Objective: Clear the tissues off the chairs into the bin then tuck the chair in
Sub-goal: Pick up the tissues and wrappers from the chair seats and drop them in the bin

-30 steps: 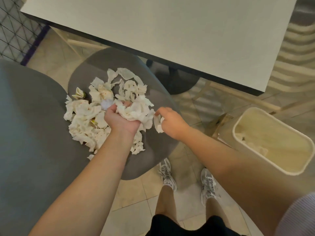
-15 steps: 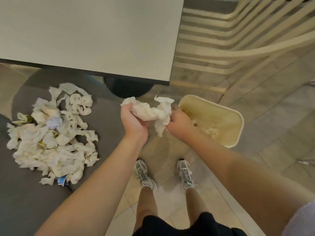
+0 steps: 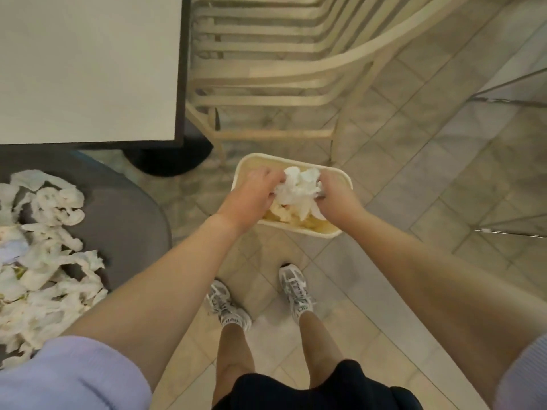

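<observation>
Tissues in transit: one wad (image 3: 299, 187) held over bin (image 3: 343, 179), bulk pile (image 3: 44, 261) unsorted on grey chair (image 3: 133, 208).

Left hand (image 3: 251, 193) and right hand (image 3: 336, 196) grip the wad from either side, fingers curled into it, directly above the bin mouth; earlier scraps lie inside. Bin stands on tiled floor (image 3: 414, 173) beside desk (image 3: 88, 69) corner, chair just left of it. Risk, as judged: loose trailing strips may catch the rim or drift onto the floor if released unevenly; the pile's outer pieces sit near the seat edge and could slide off at the next scoop.
</observation>
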